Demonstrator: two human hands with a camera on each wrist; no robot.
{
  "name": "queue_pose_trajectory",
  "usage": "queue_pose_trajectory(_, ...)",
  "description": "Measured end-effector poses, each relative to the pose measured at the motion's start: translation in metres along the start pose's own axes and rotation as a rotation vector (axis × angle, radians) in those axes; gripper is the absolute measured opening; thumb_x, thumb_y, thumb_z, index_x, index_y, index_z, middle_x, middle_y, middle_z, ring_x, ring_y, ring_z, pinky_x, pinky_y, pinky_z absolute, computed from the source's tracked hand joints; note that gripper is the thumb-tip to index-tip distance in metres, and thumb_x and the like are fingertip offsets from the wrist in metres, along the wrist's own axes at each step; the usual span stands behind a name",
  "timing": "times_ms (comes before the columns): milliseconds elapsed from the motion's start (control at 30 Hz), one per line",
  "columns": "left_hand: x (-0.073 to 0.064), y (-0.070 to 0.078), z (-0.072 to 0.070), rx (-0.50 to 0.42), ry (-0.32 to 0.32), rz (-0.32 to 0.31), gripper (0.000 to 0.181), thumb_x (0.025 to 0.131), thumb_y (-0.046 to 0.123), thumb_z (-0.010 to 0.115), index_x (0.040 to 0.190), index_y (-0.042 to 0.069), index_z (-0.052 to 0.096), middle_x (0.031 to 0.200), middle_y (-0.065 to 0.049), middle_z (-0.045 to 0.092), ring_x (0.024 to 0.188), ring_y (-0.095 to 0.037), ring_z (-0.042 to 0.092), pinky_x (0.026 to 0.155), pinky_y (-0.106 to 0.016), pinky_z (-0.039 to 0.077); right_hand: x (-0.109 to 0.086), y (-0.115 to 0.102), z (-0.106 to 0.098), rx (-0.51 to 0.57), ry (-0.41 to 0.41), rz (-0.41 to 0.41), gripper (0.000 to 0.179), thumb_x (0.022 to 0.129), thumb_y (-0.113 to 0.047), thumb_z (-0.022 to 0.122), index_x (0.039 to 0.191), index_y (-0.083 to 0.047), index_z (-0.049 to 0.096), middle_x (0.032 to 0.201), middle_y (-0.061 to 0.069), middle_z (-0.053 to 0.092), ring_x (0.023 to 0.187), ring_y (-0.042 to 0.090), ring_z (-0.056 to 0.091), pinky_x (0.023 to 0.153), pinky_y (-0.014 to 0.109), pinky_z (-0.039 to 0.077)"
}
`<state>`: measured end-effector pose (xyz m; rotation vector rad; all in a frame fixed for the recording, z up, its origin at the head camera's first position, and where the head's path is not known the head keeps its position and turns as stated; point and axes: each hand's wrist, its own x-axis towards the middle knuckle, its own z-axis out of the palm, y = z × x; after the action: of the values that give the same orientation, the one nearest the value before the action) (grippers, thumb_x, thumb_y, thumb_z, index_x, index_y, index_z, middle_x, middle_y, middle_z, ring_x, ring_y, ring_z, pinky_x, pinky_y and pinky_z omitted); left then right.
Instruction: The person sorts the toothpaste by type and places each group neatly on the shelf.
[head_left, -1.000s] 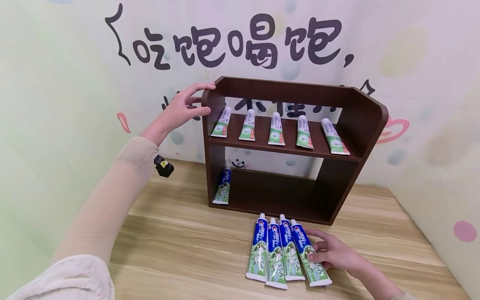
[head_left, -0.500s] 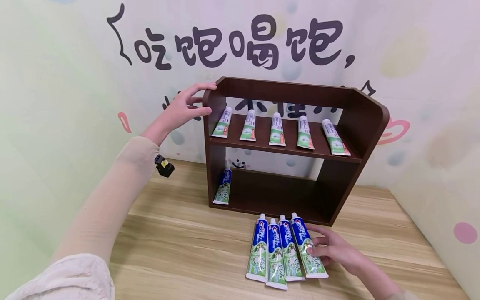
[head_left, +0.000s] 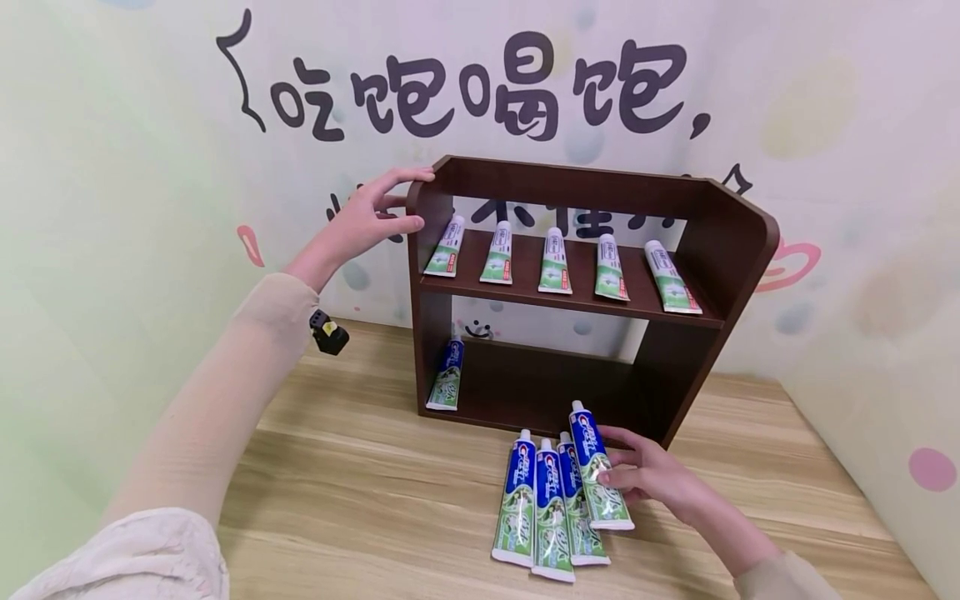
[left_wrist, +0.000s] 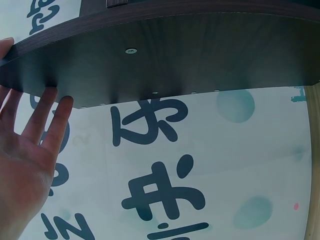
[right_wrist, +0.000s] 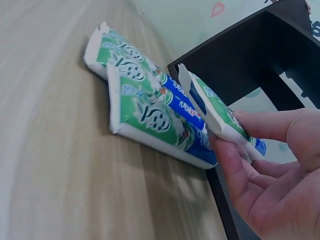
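My right hand (head_left: 656, 479) pinches a blue-and-green tube of toothpaste (head_left: 597, 471) between thumb and fingers. In the right wrist view, the held toothpaste tube (right_wrist: 217, 107) tilts above the wooden table, its cap end toward the shelf. Three similar tubes (head_left: 551, 512) lie side by side on the table, the rightmost partly covered by the held one. My left hand (head_left: 367, 212) rests against the upper left side of the dark brown shelf (head_left: 570, 296). Seen from the left wrist, its extended fingertips (left_wrist: 65, 102) touch the side panel.
Several white-and-green tubes (head_left: 553, 262) stand in a row on the upper tier. One blue-and-green tube (head_left: 447, 375) leans at the left of the lower tier. A printed wall cloth (head_left: 847, 167) hangs behind the shelf, over the wooden table (head_left: 337, 483).
My right hand has lifted the rightmost toothpaste tube and moved it up and left, toward the shelf's lower tier. The left hand stays at the shelf's side.
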<state>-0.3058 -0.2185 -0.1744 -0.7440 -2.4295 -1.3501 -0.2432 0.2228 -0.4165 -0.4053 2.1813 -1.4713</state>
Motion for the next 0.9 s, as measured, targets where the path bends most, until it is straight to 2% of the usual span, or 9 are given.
queue_pose_trajectory(233, 0.0, -0.001, 0.0, 0.001, 0.002, 0.001, 0.056, 0.093, 0.014, 0.065, 0.146, 0.014, 0.045, 0.161, 0.001, 0.034, 0.139, -0.037, 0.046, 0.106, -0.055, 0.046, 0.019, -0.015, 0.005, -0.005, 0.023, -0.022, 0.084, 0.089, -0.019, 0.072, 0.155, -0.004, 0.022, 0.109, 0.012, 0.064, 0.088, 0.018, 0.066, 0.072, 0.039, 0.06)
queue_pose_trajectory(567, -0.001, -0.001, 0.0, 0.006, 0.003, -0.008, 0.056, 0.094, 0.015, 0.065, 0.146, 0.016, 0.045, 0.161, 0.001, 0.033, 0.139, -0.037, 0.045, 0.106, -0.054, 0.047, 0.05, -0.032, 0.016, 0.017, 0.091, 0.0, 0.082, 0.087, -0.02, 0.074, 0.154, -0.009, 0.027, 0.118, 0.018, 0.062, 0.09, 0.019, 0.066, 0.076, 0.037, 0.061)
queue_pose_trajectory(800, 0.013, -0.026, -0.003, 0.001, 0.015, 0.0, 0.059, 0.092, 0.012, 0.066, 0.147, 0.022, 0.045, 0.16, 0.007, 0.034, 0.138, -0.035, 0.047, 0.104, -0.051, 0.048, 0.074, -0.037, 0.022, 0.061, 0.108, -0.026, 0.079, 0.089, -0.016, 0.072, 0.153, -0.01, 0.027, 0.12, 0.02, 0.062, 0.092, 0.018, 0.067, 0.077, 0.036, 0.061)
queue_pose_trajectory(900, 0.013, -0.023, -0.003, 0.006, 0.014, 0.0, 0.059, 0.092, 0.012, 0.066, 0.146, 0.021, 0.045, 0.159, 0.006, 0.035, 0.137, -0.035, 0.047, 0.102, -0.047, 0.05, 0.085, -0.039, 0.025, 0.057, 0.13, -0.026, 0.078, 0.089, -0.016, 0.072, 0.154, -0.011, 0.027, 0.122, 0.021, 0.062, 0.091, 0.019, 0.068, 0.077, 0.037, 0.061)
